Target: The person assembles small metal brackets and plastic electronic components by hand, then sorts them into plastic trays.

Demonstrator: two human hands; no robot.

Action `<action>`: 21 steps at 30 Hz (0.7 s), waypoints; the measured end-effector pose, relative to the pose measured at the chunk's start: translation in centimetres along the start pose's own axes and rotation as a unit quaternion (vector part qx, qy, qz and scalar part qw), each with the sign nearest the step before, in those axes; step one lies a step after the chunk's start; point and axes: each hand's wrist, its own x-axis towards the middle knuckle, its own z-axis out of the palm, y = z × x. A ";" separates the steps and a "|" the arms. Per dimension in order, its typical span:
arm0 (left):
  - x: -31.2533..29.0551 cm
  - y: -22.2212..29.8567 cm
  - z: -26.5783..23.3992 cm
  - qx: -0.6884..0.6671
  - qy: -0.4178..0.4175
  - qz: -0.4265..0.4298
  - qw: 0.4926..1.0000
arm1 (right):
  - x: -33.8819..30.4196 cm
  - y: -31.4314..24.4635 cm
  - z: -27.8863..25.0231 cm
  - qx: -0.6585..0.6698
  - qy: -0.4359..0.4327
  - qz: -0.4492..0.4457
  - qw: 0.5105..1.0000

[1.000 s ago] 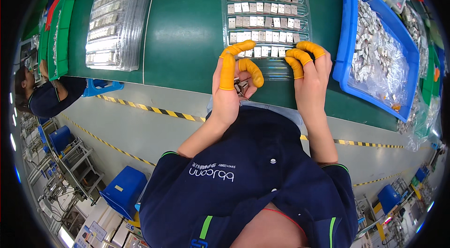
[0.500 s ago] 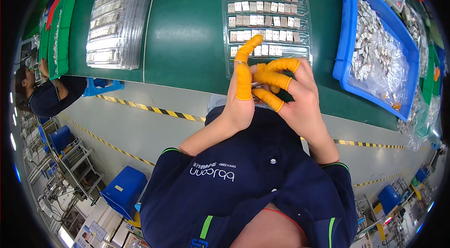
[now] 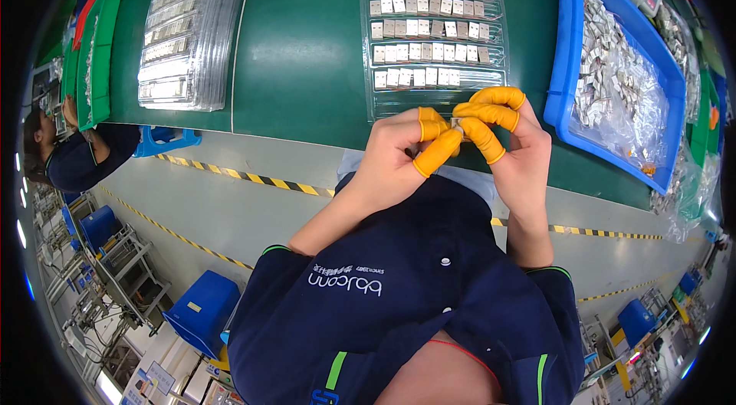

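Green matting covers the counter (image 3: 307,45) across the upper half of the head view, with a clear tray of small metal parts (image 3: 429,29) at upper centre, a stack of like trays (image 3: 184,29) at upper left and a blue bin (image 3: 567,45) of loose parts at upper right. At frame centre the left hand (image 3: 399,160) and right hand (image 3: 514,144), both in orange finger cots, pinch one small metal piece (image 3: 458,126) between their fingertips. It sits just below the clear tray's near edge, too small to tell its long axis. Both hands touch it equally. Another person (image 3: 69,152) sits at far left.
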 end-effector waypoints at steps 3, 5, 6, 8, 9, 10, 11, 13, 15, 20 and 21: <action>0.1 0.2 0.2 -0.026 0.066 -0.014 0.997 | -0.1 -0.5 0.9 -0.008 0.063 -0.031 0.997; -0.1 0.2 0.4 -0.066 0.084 -0.032 0.994 | -0.3 -0.4 0.7 -0.101 0.049 -0.086 0.990; -0.2 0.3 0.4 -0.106 0.102 -0.049 0.988 | -0.4 -0.2 0.6 -0.193 0.034 -0.140 0.971; -0.3 0.4 0.3 -0.109 0.091 -0.054 0.988 | -0.4 0.1 0.6 -0.222 0.048 -0.171 0.959; -0.3 0.5 0.2 -0.112 0.082 -0.059 0.989 | -0.3 0.2 0.4 -0.258 0.057 -0.219 0.939; -0.3 0.4 0.2 -0.112 0.081 -0.059 0.989 | -0.3 0.3 0.3 -0.294 0.066 -0.266 0.916; -0.4 0.2 0.3 -0.066 0.087 -0.060 0.992 | -0.3 0.2 0.3 -0.294 0.066 -0.266 0.916; -0.2 0.1 0.3 -0.022 0.092 -0.060 0.994 | -0.3 0.1 0.2 -0.338 0.066 -0.289 0.893; 0.0 0.1 0.3 0.011 0.091 -0.031 0.995 | -0.4 0.8 0.4 -0.331 0.066 -0.290 0.896; -0.2 0.3 -0.3 -0.172 0.053 -0.088 0.980 | 0.1 1.2 0.0 -0.291 0.042 -0.277 0.915; -0.3 0.3 -0.6 -0.223 0.036 -0.102 0.969 | 0.1 1.3 -0.2 -0.250 0.086 -0.232 0.936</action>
